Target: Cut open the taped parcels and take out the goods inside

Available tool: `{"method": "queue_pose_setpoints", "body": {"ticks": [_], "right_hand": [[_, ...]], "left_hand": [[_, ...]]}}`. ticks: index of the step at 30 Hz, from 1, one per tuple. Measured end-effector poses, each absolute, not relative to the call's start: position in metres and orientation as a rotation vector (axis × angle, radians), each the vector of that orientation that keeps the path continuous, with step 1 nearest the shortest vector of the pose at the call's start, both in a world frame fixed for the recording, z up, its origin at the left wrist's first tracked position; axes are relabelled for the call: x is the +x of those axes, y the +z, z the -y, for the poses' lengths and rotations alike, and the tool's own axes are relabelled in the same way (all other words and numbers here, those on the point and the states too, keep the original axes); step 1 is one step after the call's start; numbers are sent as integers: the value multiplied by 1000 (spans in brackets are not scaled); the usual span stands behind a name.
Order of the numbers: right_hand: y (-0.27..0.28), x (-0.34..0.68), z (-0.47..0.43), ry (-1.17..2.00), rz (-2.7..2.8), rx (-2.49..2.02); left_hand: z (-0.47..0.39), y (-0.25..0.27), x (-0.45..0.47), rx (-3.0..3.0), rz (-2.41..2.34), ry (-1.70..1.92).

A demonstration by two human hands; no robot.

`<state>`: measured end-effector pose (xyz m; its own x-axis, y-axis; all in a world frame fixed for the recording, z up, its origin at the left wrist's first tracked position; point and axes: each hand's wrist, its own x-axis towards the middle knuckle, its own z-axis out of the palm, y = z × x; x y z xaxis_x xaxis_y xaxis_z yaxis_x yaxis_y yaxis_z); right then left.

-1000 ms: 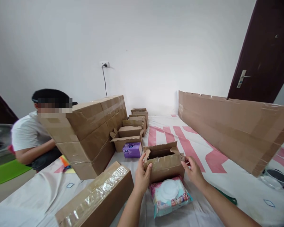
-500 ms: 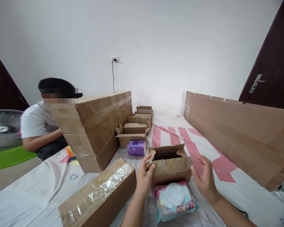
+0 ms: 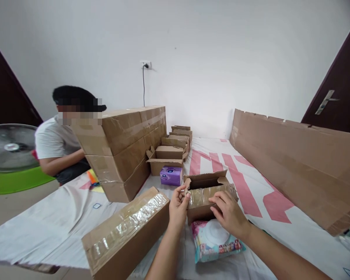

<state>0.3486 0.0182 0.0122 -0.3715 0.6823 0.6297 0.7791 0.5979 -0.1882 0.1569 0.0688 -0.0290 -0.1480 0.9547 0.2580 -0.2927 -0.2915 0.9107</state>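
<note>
A small cardboard box stands before me, its top gaping and its flaps raised or folded out. My left hand grips its left corner, thumb in front and fingers at the side flap. Across the taped front flap, my right hand has bent fingers on top and the thumb lower down, closed around the flap's edge. Just in front of the box lies a pack of wet wipes with a white lid, partly covered by my right hand. A purple tissue pack sits behind the box, to the left.
A long taped carton lies at the left, beside stacked cartons. Several open boxes line up behind. A cardboard panel stands along the right. A person in a black cap crouches at left near a fan.
My right hand has moved left from beside the box onto its front flap. My left hand keeps its hold on the left corner. The view has shifted slightly.
</note>
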Motion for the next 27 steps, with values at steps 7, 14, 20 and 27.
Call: {"method": "queue_pose_setpoints", "body": {"ticks": [7, 14, 20, 27], "right_hand": [[18, 340, -28, -215, 2172, -1117], [34, 352, -49, -543, 2545, -967], [49, 348, -59, -700, 2861, -900], [40, 333, -48, -478, 2620, -1005]], "left_hand": [[-74, -34, 154, 1145, -988, 1627], [-75, -35, 156, 1289, -1086, 1608], [-72, -27, 156, 1472, -1118, 1526], [-74, -25, 151, 1672, -1149, 1454]]}}
